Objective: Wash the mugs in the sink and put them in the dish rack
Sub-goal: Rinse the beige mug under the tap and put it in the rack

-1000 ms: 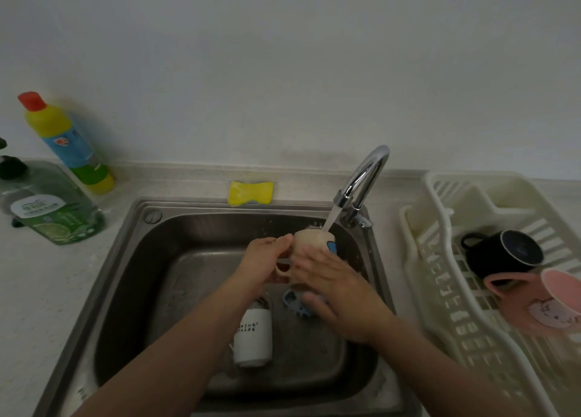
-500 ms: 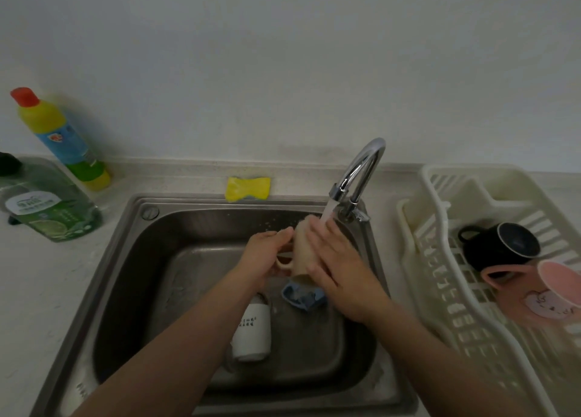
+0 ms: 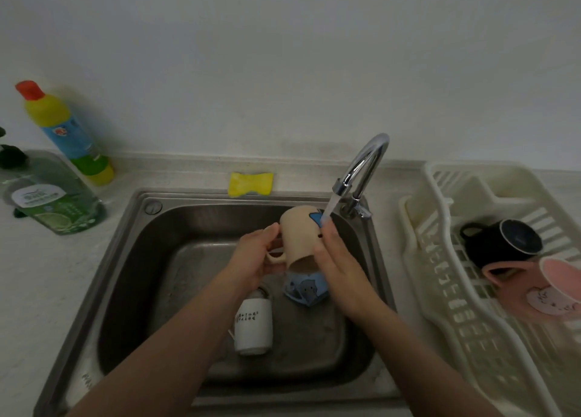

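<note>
Head view, over the sink (image 3: pixel 132 259): left hand (image 3: pixel 254 259) curls round the handle of the beige mug (image 3: pixel 300 237), held tilted, mouth down, under the tap's stream (image 3: pixel 328 210). Right hand (image 3: pixel 339 269) lies straight-fingered against its side. A white mug (image 3: pixel 254 324) lies below. Rightward, the dish rack (image 3: pixel 440 291) holds a black mug (image 3: pixel 500 243) and a pink mug (image 3: pixel 534 294).

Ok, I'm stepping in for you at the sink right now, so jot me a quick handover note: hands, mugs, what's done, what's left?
Left hand grips the beige mug by its handle, upside down under the running faucet.
Right hand rubs the mug's side, fingers straight.
Done: black mug and pink mug lie in the dish rack.
Left: finish the beige one, then the white mug and blue mug lying in the sink.
</note>
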`<state>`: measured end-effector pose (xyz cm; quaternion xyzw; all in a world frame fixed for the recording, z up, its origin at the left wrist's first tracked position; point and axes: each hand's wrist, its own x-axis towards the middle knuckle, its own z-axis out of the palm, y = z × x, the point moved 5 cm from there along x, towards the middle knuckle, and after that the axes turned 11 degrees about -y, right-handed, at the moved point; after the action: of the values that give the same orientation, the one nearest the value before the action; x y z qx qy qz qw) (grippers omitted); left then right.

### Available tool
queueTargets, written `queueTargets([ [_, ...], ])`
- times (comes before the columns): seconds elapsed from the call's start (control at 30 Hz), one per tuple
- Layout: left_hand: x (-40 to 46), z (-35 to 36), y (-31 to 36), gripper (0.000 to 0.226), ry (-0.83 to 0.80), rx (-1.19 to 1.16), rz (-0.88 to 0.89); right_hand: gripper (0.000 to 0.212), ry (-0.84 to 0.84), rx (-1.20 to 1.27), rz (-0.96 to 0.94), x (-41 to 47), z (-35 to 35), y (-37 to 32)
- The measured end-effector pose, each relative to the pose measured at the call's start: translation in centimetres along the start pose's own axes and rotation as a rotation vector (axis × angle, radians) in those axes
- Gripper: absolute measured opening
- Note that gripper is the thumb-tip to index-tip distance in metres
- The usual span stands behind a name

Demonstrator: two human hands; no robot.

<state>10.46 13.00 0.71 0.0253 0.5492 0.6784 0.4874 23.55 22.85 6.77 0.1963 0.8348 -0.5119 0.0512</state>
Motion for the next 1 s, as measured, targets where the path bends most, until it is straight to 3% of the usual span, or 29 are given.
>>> queueTargets([
  [0.07, 0.1, 0.0, 0.2, 0.032, 0.021, -0.008, 0.015, 0.065, 0.004, 0.089, 0.047, 0.3, -0.3, -0.2],
  [0.2, 0.2, -0.3, 0.6, 0.025, -0.018, 0.021, 0.026, 0.070, -0.052, -0.144, -0.113, -2.3, 1.3, -1.0],
  [0.3, 0.1, 0.4, 0.4, 0.023, -0.050, 0.024, 0.012, 0.068, 0.053, -0.057, -0.023, 0.4, -0.6, -0.7],
  [0.47, 0.4, 0.7, 1.4, 0.024, -0.042, 0.072, 0.032, 0.074, -0.036, -0.559, -0.204, -1.5, 2.0, -1.5],
  [0.63, 0.6, 1.0, 1.5, 0.027, -0.013, 0.154, 0.007, 0.071, 0.018, -0.549, -0.180, 1.7, -1.2, -1.6],
  [0.8, 0.9, 1.0, 1.0, 0.026, -0.093, 0.209, -0.030, 0.063, -0.155, -0.819, -0.343, -0.7, 0.5, -1.5],
  [0.9, 0.7, 2.0, 0.5, 0.032, -0.136, 0.252, -0.042, 0.066, 0.006, -0.728, -0.223, 2.2, -2.6, -1.7],
  [1.0, 0.8, 1.7, 0.5, 0.031, -0.096, 0.186, -0.056, 0.074, -0.063, -0.760, -0.270, -0.1, -0.7, -1.9],
])
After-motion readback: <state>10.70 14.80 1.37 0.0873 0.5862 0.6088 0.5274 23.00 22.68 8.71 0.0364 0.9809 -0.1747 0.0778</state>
